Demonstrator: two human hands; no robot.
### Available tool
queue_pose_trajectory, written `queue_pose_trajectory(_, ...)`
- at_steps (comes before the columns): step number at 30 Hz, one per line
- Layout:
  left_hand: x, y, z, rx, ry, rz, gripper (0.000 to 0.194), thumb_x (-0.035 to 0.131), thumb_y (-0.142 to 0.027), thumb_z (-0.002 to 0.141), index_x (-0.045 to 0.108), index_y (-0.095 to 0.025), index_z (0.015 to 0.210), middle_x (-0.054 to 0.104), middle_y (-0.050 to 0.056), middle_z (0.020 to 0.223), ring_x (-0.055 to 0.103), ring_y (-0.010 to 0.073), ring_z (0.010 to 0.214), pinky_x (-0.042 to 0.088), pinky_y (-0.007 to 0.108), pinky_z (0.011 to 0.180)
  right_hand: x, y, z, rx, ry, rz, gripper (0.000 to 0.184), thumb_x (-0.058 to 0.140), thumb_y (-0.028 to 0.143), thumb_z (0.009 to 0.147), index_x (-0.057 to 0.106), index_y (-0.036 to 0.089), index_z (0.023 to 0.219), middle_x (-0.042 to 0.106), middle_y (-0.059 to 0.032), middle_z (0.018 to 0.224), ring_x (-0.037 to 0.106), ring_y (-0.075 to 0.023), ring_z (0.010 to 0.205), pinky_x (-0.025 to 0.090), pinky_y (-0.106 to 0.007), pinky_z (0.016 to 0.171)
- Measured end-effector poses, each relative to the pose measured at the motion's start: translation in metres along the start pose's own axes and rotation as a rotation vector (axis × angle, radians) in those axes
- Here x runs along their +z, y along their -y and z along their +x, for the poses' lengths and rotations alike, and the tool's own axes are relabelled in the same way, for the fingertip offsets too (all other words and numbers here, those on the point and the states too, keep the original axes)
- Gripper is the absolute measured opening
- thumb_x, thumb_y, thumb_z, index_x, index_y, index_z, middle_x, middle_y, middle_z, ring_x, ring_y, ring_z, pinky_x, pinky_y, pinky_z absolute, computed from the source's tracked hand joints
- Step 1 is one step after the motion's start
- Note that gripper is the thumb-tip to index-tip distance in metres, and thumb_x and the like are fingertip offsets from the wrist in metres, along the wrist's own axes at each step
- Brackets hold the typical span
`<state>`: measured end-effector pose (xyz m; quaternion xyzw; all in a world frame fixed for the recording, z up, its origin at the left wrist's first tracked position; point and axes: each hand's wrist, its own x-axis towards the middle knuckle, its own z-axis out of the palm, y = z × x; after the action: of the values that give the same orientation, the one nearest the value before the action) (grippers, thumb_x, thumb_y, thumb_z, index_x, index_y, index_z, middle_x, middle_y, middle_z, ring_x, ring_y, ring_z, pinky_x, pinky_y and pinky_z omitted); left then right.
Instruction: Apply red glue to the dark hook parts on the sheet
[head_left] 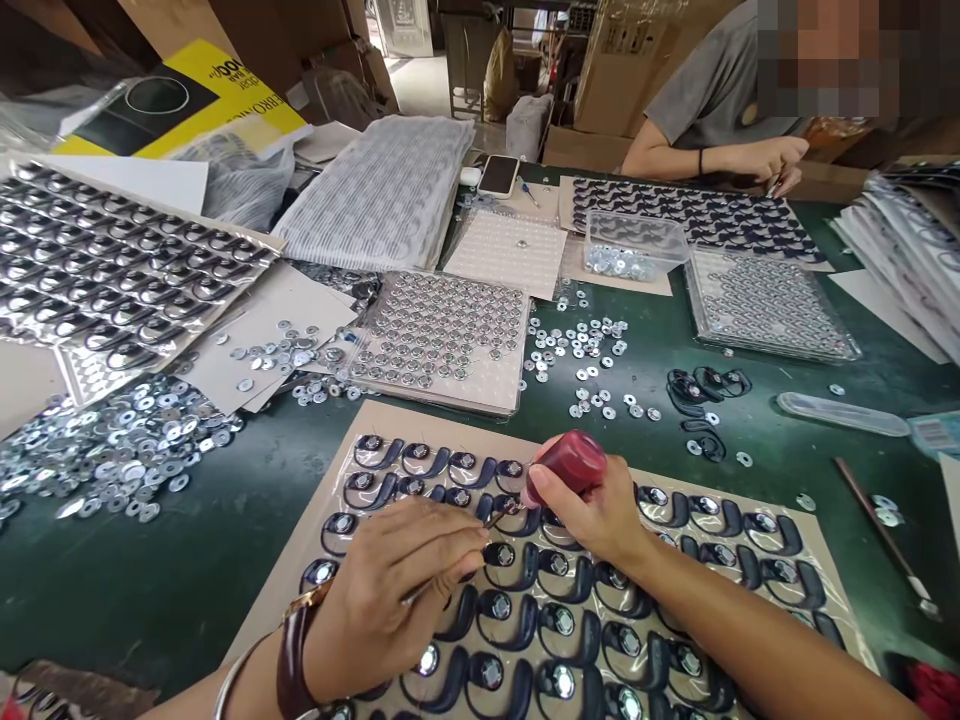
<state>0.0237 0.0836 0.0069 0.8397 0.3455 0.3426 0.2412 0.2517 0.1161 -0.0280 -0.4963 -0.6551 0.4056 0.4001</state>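
My right hand is wrapped round a dark red squeeze bottle, tipped with its base up; its nozzle end is hidden behind the fingers. Pinched in my left hand is a thin pointed tool, its tip close to a part beside the bottle. Both hands are over a cardboard sheet under clear film. On it are rows of dark, hook-shaped pieces, many with a shiny round metal centre. My left forearm and hand cover some of the pieces.
Loose metal washers are heaped at left, more scattered mid-table. A card of round metal parts lies ahead, near a clear plastic box. A thin stick lies at right. Across the table, a co-worker's hands are above another sheet.
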Motion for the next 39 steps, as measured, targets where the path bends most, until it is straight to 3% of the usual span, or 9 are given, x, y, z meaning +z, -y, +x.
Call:
queue_pose_trajectory(8,-0.004,0.009,0.011,-0.216,-0.049,-0.089,0.017,0.053,-0.013,0.091,0.069,-0.018,0.096,0.073,0.002,0.091,0.070,0.0149,0.086,0.059,0.025,0.077,0.002,-0.004,-0.002,-0.052,0.010,0.016,0.016,0.063,0.034,0.082,0.060,0.019,0.088,0.069,-0.0010,0.066,0.065,-0.0161,0.059,0.054,-0.028,0.060)
queue_pose_trajectory(13,-0.004,0.011,0.011,-0.225,-0.050,-0.072,0.017,0.053,-0.014,0.091,0.069,-0.018,0.095,0.073,0.002,0.091,0.070,0.0146,0.086,0.059,0.024,0.077,0.002,0.003,0.000,-0.143,-0.021,-0.058,0.022,0.072,0.037,0.075,0.060,0.020,0.084,0.069,-0.0006,0.070,0.065,-0.0153,0.059,0.053,-0.027,0.058)
queue_pose_trajectory(19,-0.001,0.004,0.006,-0.118,-0.059,-0.059,0.018,0.054,-0.012,0.090,0.067,-0.018,0.100,0.073,0.004,0.093,0.070,0.0146,0.087,0.059,0.026,0.076,-0.015,0.023,0.005,0.057,0.071,0.052,0.023,0.063,0.041,0.083,0.062,0.018,0.081,0.067,-0.0002,0.065,0.061,-0.0132,0.055,0.050,-0.025,0.054)
queue_pose_trajectory(22,-0.002,-0.007,-0.005,0.042,-0.030,0.040,0.022,0.055,-0.009,0.088,0.065,-0.015,0.106,0.072,0.006,0.098,0.068,0.0167,0.092,0.058,0.030,0.081,-0.017,0.029,-0.003,0.072,0.001,0.051,0.022,0.066,0.039,0.081,0.063,0.018,0.079,0.067,0.0000,0.063,0.060,-0.0125,0.052,0.050,-0.024,0.051)
queue_pose_trajectory(26,-0.006,-0.022,-0.022,0.244,0.060,0.208,0.024,0.056,-0.009,0.085,0.065,-0.008,0.107,0.071,0.011,0.102,0.067,0.0196,0.098,0.055,0.033,0.090,-0.002,0.022,-0.024,0.051,-0.110,0.110,0.015,0.067,0.033,0.081,0.061,0.019,0.083,0.068,-0.0001,0.061,0.063,-0.0152,0.052,0.053,-0.026,0.052)
queue_pose_trajectory(34,0.001,-0.029,-0.033,0.345,0.124,0.342,0.022,0.056,-0.014,0.088,0.066,-0.006,0.106,0.071,0.011,0.104,0.067,0.0220,0.101,0.055,0.036,0.092,0.015,0.002,-0.037,0.065,-0.019,0.172,0.020,0.066,0.032,0.082,0.058,0.019,0.095,0.071,-0.0043,0.072,0.067,-0.0190,0.060,0.056,-0.030,0.060)
queue_pose_trajectory(39,0.009,-0.035,-0.038,0.380,0.077,0.401,0.021,0.051,-0.012,0.091,0.067,-0.005,0.102,0.071,0.011,0.102,0.067,0.0225,0.100,0.054,0.035,0.093,0.015,0.001,-0.037,0.070,0.024,0.195,0.020,0.066,0.033,0.082,0.057,0.019,0.095,0.069,-0.0036,0.071,0.067,-0.0191,0.061,0.055,-0.031,0.061)
